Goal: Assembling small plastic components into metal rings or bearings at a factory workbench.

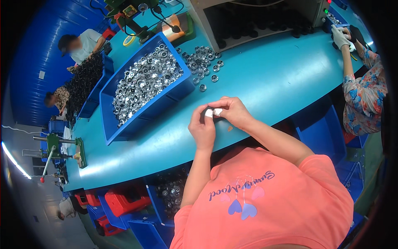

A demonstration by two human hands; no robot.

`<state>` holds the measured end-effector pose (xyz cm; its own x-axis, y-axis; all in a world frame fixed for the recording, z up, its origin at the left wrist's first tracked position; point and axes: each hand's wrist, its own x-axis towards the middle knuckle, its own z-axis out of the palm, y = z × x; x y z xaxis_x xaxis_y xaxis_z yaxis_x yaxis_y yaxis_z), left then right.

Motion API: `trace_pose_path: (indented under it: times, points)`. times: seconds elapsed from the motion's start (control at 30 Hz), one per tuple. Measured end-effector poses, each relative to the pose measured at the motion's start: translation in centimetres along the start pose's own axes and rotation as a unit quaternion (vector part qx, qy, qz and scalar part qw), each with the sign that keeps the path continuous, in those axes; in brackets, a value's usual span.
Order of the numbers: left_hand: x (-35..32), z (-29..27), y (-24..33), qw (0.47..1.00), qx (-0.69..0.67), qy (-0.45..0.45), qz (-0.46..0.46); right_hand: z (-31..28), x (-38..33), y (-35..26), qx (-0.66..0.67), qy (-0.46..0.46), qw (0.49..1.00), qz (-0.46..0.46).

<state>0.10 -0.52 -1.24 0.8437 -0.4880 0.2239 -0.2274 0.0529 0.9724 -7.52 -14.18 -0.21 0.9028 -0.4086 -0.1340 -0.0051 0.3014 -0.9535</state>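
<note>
Over the teal tabletop, my left hand [202, 132] and my right hand [234, 113] come together. Their fingers wrap round a small black part [203, 115], mostly hidden, so its exact kind does not show. White covers sit on both thumbs, which press close to each other on the part. Beyond my hands lies a group of loose shiny silver round parts with dark centres [202, 62]. To the left stands a blue bin [143, 111] heaped with the same kind of silver parts [151, 74].
A green press [128, 10] stands behind the bin, and a large metal box [207, 27] holds black parts at the back. On the right a co-worker's gloved hands [342, 37] work at the table [282, 79]. Red stools [124, 199] and blue bins are below.
</note>
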Motion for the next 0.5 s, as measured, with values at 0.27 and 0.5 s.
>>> trace_pose_path:
  times: [0.27,0.5]
  points:
    - [0.2,-0.8,1.3,0.994,-0.066,-0.046,-0.079,-0.7,0.2,-0.6,0.129,-0.021,0.990,0.054]
    - [0.3,-0.3,1.4,0.994,-0.058,-0.019,-0.095,-0.4,-0.2,-0.4,0.066,0.006,0.998,0.014]
